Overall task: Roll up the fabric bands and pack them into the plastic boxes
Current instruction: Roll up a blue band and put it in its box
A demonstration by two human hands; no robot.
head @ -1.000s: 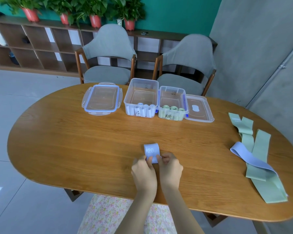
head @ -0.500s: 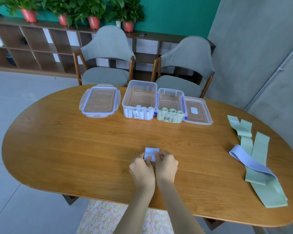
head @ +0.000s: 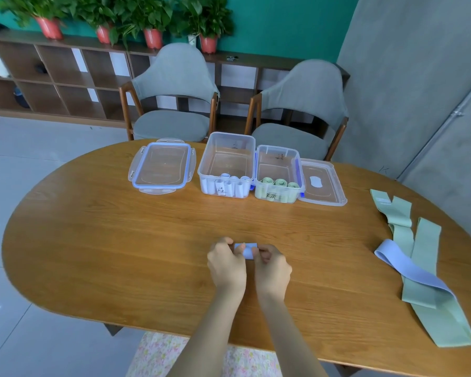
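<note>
At the near edge of the oval, wood-grained surface [head: 120,240], the left hand [head: 226,263] and right hand [head: 272,268] curl their fingers around a soft, nearly rolled blue band [head: 246,250]. Off right, flat green bands [head: 430,268] lie under a loose blue one [head: 408,270]. Farther back, two clear plastic boxes [head: 252,170] hold upright rolls.

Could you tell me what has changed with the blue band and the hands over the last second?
The flat tail of the light blue fabric band has shortened as both hands rolled it away from the person; only a short roll now shows between the left hand and right hand, which keep pinching it. The two clear plastic boxes, their lids and the loose green and blue bands are unchanged.
</note>
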